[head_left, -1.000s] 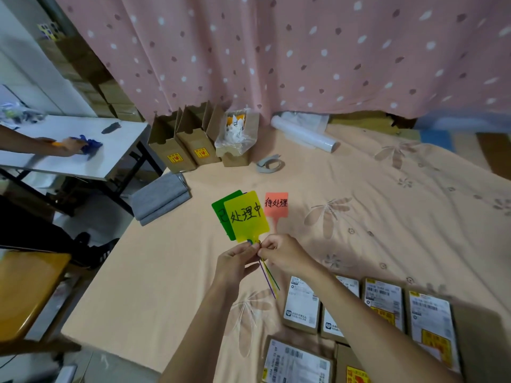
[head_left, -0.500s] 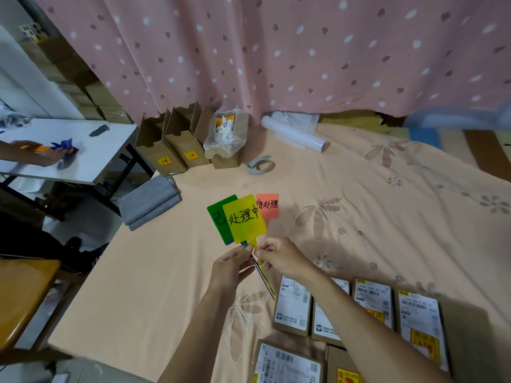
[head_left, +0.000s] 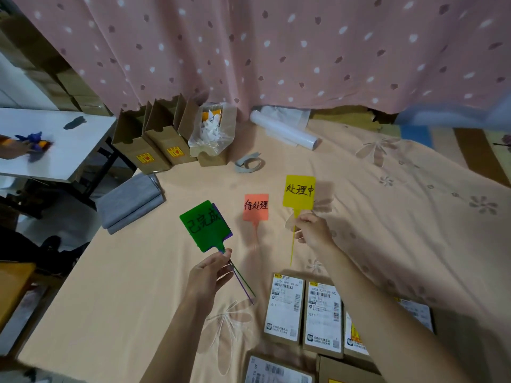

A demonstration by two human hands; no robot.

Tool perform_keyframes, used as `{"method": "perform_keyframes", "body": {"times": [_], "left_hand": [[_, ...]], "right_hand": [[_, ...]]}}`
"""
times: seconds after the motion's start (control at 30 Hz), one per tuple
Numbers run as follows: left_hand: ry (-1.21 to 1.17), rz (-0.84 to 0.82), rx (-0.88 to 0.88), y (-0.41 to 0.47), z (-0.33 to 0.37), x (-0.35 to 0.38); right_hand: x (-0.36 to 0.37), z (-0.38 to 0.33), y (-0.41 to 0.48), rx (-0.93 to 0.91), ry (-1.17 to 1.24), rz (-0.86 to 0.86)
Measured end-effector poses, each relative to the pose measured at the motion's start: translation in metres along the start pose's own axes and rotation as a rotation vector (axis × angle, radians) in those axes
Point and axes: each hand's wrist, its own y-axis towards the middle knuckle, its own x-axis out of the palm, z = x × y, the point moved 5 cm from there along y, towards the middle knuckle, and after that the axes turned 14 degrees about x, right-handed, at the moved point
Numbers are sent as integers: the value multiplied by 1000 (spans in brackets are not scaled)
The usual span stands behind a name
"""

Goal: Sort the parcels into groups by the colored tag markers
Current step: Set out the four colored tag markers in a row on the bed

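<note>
Seems early, from the head view: pinches in the left hand (head_left: 213, 272) the stems of a green tag (head_left: 204, 226) and a purple tag (head_left: 216, 208) stacked behind it, pinches in the right hand (head_left: 311, 230) the stem of a yellow tag (head_left: 300, 192) held upright, leaves an orange tag (head_left: 255, 207) flat on the cloth between the two hands, and has yet to group the parcels (head_left: 284, 308) lined up below the right wrist. Works over a peach flowered sheet (head_left: 110, 286), with open cartons (head_left: 154, 145), a plastic roll (head_left: 284, 128) and a tape loop (head_left: 250, 163) beyond the hands before a pink dotted curtain (head_left: 276, 51), plus folded grey cloth (head_left: 130, 205) and a white table (head_left: 69, 145) off to the left of the left hand.
</note>
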Motion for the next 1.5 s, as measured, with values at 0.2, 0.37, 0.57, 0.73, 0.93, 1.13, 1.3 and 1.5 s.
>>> {"method": "perform_keyframes", "body": {"times": [0.2,0.37,0.57,0.73,0.93,1.13,1.3,1.5], "left_hand": [[4,6,-10,6,-1,2],[40,6,-12,9,-3,2],[86,-23,-12,9,-5,11],[87,-65,-17,9,-2,19],[75,-134,13,12,12,32],[60,-292,73,7,45,63],[27,-412,124,-4,72,90],[32,-524,133,-17,73,117]], "right_hand": [[-32,24,33,153,88,102],[-55,36,44,211,13,196],[-66,38,53,219,-102,253],[-71,37,40,285,-218,324],[-72,20,1,245,-239,320],[-60,-16,-46,137,-154,286],[-42,-34,-99,-9,-87,197],[-20,-36,-155,-160,-84,54]]}}
